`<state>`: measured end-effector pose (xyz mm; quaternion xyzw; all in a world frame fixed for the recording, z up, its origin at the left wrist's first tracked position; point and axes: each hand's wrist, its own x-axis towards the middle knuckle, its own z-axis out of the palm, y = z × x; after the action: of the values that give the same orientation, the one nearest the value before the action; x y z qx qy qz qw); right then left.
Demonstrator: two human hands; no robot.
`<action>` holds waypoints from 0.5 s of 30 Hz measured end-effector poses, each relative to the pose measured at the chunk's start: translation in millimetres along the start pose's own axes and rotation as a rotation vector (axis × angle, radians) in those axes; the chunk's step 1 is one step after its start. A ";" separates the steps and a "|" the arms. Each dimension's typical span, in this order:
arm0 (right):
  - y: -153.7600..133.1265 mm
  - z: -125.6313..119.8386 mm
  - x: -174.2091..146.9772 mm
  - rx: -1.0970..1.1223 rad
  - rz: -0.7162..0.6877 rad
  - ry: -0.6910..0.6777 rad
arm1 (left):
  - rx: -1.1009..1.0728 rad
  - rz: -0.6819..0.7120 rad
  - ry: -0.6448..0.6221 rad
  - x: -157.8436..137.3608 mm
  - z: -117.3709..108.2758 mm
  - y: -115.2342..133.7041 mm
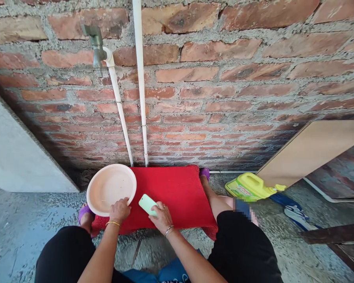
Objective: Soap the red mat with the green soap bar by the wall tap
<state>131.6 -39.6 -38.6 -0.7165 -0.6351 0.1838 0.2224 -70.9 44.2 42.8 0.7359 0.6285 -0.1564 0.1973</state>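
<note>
My left hand [120,211] is closed over the near right rim of a pale pink plastic basin [97,184]. The basin holds a shallow layer that may be water; I cannot tell for sure. In my right hand [163,218] is a flat, pale green oblong thing [147,204] with rounded corners and a small dark spot near its far end. Its underside is hidden, so its kind is unclear. Beneath both hands stretches a red cloth-covered surface [168,184], and the basin stands at its left end.
A brick wall [206,90] rises ahead, carrying a tap [97,51] and white pipes [140,78]. To the right lie a yellow jug [250,186] and a blue-and-white shoe [297,216], near a leaning board [309,149]. A pale slab [20,149] stands at left.
</note>
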 end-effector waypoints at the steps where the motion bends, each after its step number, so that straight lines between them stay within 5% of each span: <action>1: 4.2 -3.1 -0.4 -0.007 0.014 0.008 | -0.002 -0.004 0.000 -0.4 -0.7 0.5; 9: 113.3 -77.3 -11.0 -0.021 0.616 0.472 | -0.018 -0.003 -0.011 3.4 3.0 -1.9; 11: 109.4 -77.1 -13.9 -0.018 0.603 0.500 | -0.019 0.000 -0.010 4.0 3.9 -2.9; 15: 56.4 -41.2 -18.7 0.052 0.292 0.307 | -0.012 -0.003 -0.006 1.7 1.9 -2.1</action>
<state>198.4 -67.0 -35.8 -0.8144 -0.4784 0.1191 0.3062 -72.7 45.0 40.1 0.7334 0.6298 -0.1554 0.2033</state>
